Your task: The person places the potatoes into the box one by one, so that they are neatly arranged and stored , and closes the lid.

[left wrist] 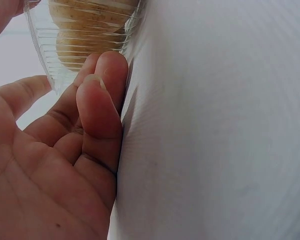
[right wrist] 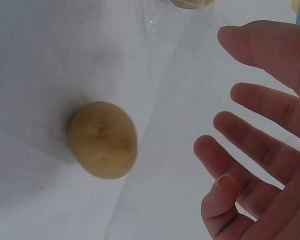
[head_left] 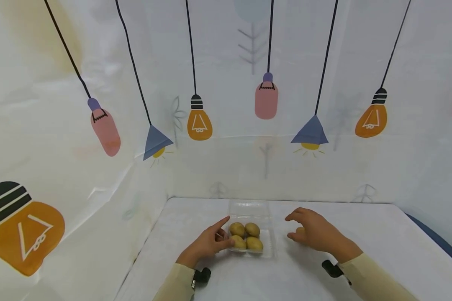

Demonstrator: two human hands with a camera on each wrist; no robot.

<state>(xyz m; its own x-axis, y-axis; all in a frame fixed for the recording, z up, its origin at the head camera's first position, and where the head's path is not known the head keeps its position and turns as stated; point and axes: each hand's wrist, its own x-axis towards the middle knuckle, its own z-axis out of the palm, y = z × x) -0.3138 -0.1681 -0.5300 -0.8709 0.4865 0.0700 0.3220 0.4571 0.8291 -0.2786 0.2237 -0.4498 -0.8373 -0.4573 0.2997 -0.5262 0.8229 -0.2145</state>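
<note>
A clear plastic container [head_left: 269,246] with its lid [head_left: 248,207] folded back holds several potatoes [head_left: 252,229]. At its left side, my left hand [head_left: 205,243] grips the edge between thumb and index finger. In the left wrist view the other fingers [left wrist: 102,110] are bent beside the ribbed wall, near the tabletop. To the right of the container, my right hand [head_left: 316,232] hovers over a single loose potato [right wrist: 103,140], fingers apart and holding nothing. That potato is mostly hidden behind the hand in the head view.
The white-covered table [head_left: 248,280] ends at a back wall sheet [head_left: 226,167] printed with hanging lamps. Another sheet runs along the left side. A dark blue strip [head_left: 437,240] shows beyond the table's right edge.
</note>
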